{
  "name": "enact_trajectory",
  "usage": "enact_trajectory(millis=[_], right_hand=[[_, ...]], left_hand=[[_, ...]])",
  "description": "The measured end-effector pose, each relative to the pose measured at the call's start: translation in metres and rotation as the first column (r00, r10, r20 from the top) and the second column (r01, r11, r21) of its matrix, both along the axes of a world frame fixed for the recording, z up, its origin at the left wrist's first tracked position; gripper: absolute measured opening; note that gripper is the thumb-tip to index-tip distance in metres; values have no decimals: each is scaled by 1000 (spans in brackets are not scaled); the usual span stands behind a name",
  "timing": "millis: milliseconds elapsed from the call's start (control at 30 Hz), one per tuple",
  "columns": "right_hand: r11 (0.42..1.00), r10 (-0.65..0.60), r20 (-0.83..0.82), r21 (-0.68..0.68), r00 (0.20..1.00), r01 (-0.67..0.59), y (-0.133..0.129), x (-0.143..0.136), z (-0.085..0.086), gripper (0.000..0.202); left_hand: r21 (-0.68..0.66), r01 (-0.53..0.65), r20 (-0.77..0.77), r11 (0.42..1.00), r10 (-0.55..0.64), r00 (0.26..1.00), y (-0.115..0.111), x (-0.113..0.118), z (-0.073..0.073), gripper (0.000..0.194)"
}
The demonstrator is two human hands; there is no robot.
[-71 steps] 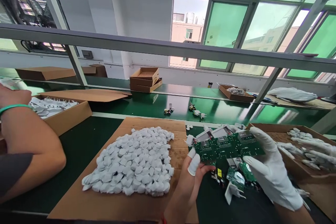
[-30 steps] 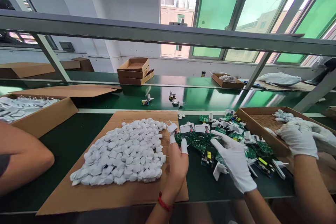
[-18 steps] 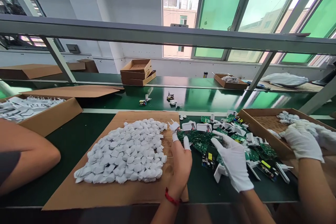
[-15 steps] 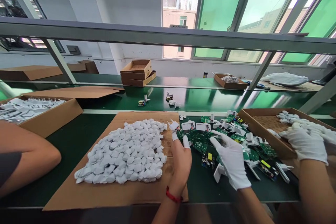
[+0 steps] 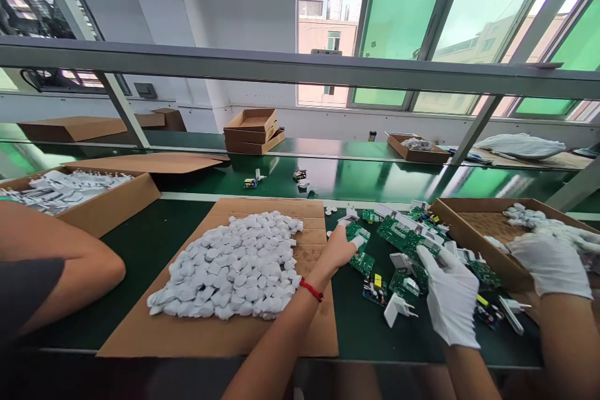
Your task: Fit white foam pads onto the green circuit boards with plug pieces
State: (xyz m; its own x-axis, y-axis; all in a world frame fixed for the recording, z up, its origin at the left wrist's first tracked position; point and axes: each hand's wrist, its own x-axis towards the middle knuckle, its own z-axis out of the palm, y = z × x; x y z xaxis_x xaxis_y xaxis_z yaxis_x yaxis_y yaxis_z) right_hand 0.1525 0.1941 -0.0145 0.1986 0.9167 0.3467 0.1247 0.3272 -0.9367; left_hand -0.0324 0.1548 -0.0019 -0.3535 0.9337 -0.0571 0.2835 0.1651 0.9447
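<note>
My left hand (image 5: 340, 249), with a red bracelet and white finger covers, reaches over the near left of a heap of green circuit boards. Its fingers are round a small green circuit board (image 5: 359, 234) with a white plastic piece (image 5: 349, 215) at its far end; the grip is partly hidden. My right hand (image 5: 450, 297), in a white glove, pinches the near right end of a longer green circuit board (image 5: 397, 232) above the heap. Below lie a white plug housing (image 5: 396, 309) with pins and a board with yellow parts (image 5: 375, 287).
Many white caps (image 5: 234, 269) cover a cardboard sheet (image 5: 140, 337) to my left. A carton (image 5: 112, 203) of white parts stands far left, near another person's arm (image 5: 60, 256). At right, a co-worker's gloved hand (image 5: 550, 259) is over a cardboard box (image 5: 462, 219). A metal rail (image 5: 281, 69) crosses ahead.
My hands have moved apart. The right moved rightward with the long circuit board; the left let go of a white plug piece and reached forward to the heap. The view shifted slightly.
</note>
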Motion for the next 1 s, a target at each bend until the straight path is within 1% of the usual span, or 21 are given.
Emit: enact_trajectory(millis=[67, 100, 200, 267, 333, 433, 467, 533, 600, 667, 767, 833, 933, 1000], right_hand=[[999, -32, -55, 12, 998, 33, -2, 2, 6, 35], [999, -31, -64, 14, 997, 32, -4, 2, 8, 33], [1000, 11, -68, 3, 998, -11, -8, 1, 15, 27], [998, 54, -72, -8, 996, -55, -9, 1, 16, 25], [993, 113, -75, -22, 991, -115, -7, 0, 14, 26], [978, 203, -42, -34, 978, -204, -2, 2, 7, 36], [975, 221, -25, -34, 975, -221, 0, 2, 5, 39], [967, 253, 32, -38, 967, -252, 2, 1, 2, 41], [959, 283, 85, -52, 955, -280, 1, -3, 2, 42], [956, 293, 99, -59, 951, -288, -2, -9, 3, 42], [965, 260, 57, -54, 964, -257, -6, -20, 3, 41], [971, 233, 52, -62, 971, -230, -9, -27, 2, 42], [981, 183, 89, -76, 979, -177, -15, -38, 2, 44], [992, 115, 189, -70, 975, -103, -21, -46, 4, 46]], left_hand=[[-17, 82, -18, 996, -83, 996, 10, 6, 8, 24], [-23, 104, -26, 994, -105, 994, 13, 9, 12, 22], [6, 111, -25, 994, -111, 993, 14, 16, 23, 21], [56, 125, 21, 991, -126, 992, 9, 19, 28, 26], [106, 189, 96, 976, -200, 975, 2, 20, 31, 34], [192, 304, 181, 933, -338, 924, -8, 19, 32, 38], [222, 322, 191, 920, -365, 911, -10, 17, 31, 43], [270, 319, 195, 908, -376, 906, -15, 15, 28, 46], [297, 287, 183, 911, -349, 919, -17, 14, 24, 40], [309, 232, 154, 922, -289, 945, -19, 14, 18, 31], [304, 97, 95, 948, -132, 987, -20, 17, 10, 16], [297, 1, 65, 955, -21, 998, -22, 19, 7, 7], [303, -88, 49, 949, 77, 996, -26, 22, 6, 5], [328, -122, 54, 937, 111, 992, -29, 22, 7, 5]])
